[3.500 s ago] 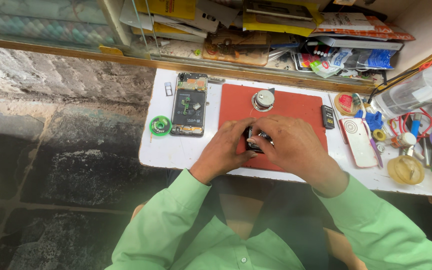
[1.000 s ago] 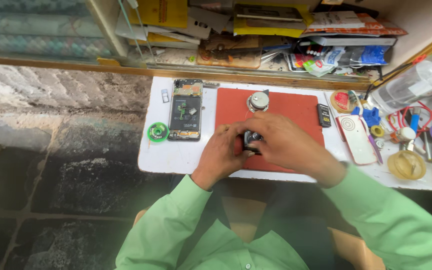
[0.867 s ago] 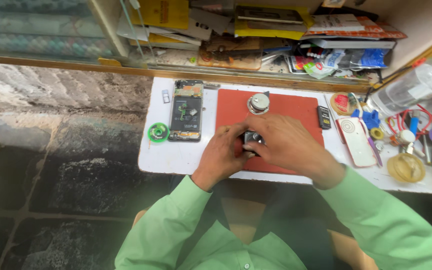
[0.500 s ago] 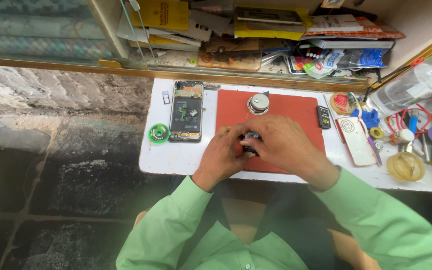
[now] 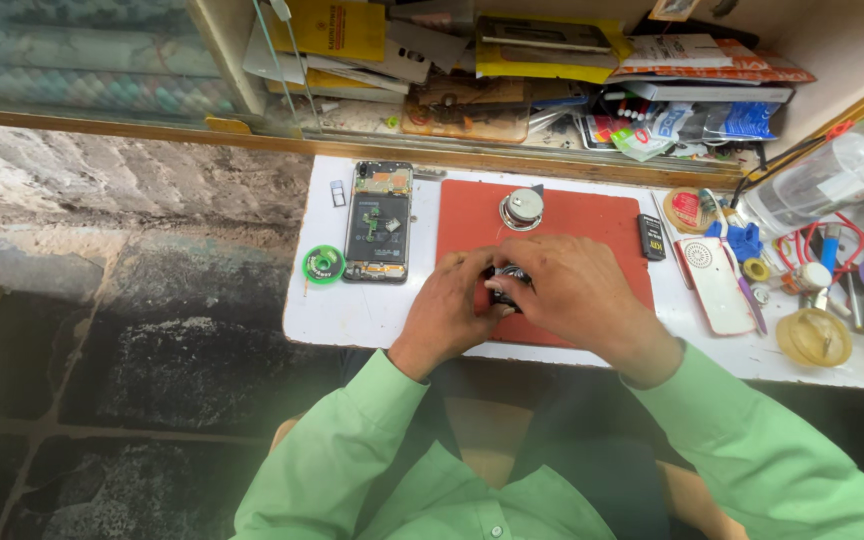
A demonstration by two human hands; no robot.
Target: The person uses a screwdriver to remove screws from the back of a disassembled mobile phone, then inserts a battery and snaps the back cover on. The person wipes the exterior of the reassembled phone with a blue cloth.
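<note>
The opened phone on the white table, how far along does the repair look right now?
Done: the opened phone lies back-off, circuit boards exposed, left of the red mat, untouched. In hand: the left hand and right hand meet over the mat around a small dark part, mostly hidden, so I can't tell what it is. Left: the phone is not closed, and a small round metal part sits loose on the mat.

Mat (image 5: 592,215) in the middle of the table (image 5: 352,315), both hands on its near part, left hand (image 5: 452,310) touching right hand (image 5: 572,295), small part (image 5: 508,283) between them, round part (image 5: 521,209) behind, opened phone (image 5: 379,222) left of mat, tape roll (image 5: 323,264) further left, small battery (image 5: 651,237) right of mat.
</note>
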